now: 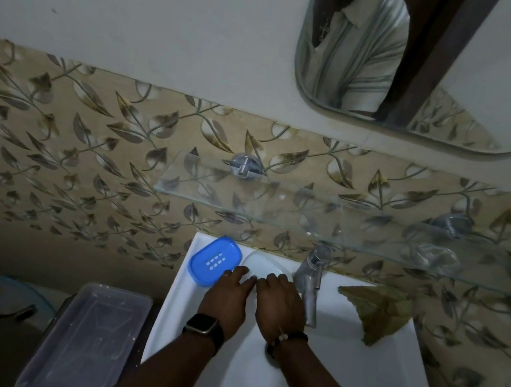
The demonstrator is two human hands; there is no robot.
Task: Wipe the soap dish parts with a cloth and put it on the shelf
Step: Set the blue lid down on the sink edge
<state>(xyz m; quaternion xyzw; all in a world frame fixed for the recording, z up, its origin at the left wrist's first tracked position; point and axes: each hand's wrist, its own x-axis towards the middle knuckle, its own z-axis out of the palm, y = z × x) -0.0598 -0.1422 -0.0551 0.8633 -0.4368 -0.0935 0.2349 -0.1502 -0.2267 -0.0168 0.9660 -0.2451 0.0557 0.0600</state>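
Observation:
A blue oval soap dish part [214, 262] with drain slots lies on the back left corner of the white sink [342, 346]. Right of it, against the back rim, lies a pale, see-through oval part [267, 262]. My left hand [228, 295] and my right hand [281, 303] are side by side, palms down, fingertips on that pale part's near rim. The left fingers also touch the blue part's edge. My thumbs are hidden, so no grip shows. A crumpled brown cloth [375, 315] lies on the sink's right rim. The glass shelf [278, 207] hangs on the wall above.
A chrome tap [311, 282] stands just right of my right hand. A clear plastic box [88, 333] sits left of the sink. The shelf rests on chrome brackets [246, 166], with a small clear item [438, 255] on its right part. A mirror [421, 69] hangs above.

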